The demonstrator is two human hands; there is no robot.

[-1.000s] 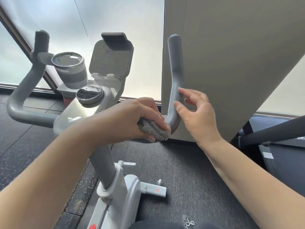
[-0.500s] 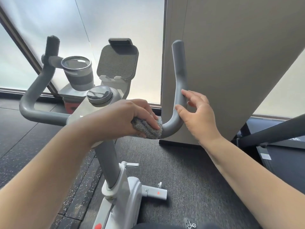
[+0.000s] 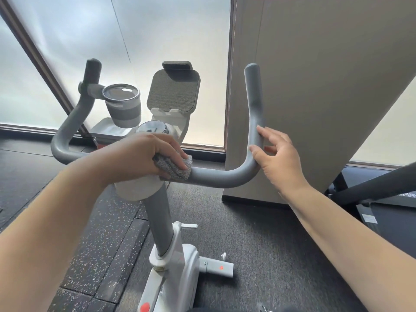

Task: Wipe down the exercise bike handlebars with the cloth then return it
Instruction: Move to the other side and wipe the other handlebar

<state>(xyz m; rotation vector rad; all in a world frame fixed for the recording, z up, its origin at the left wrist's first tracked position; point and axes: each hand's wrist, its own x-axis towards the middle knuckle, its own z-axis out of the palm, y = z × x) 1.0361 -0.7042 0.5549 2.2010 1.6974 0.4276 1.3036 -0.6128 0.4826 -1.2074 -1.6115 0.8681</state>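
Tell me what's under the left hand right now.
The grey cloth, gripped by the left hand and pressed onto the right handlebar near the stem. Only the cloth's fluffy edge shows; the bar beneath it is covered.

Soft daylight pours through the frosted window (image 3: 157, 41) ahead, bright and hazy, backlighting the bike. Shadows on the floor (image 3: 258, 233) stay faint. Wide-angle bending curves the window frame (image 3: 45, 64) at left; slight motion blur softens everything.
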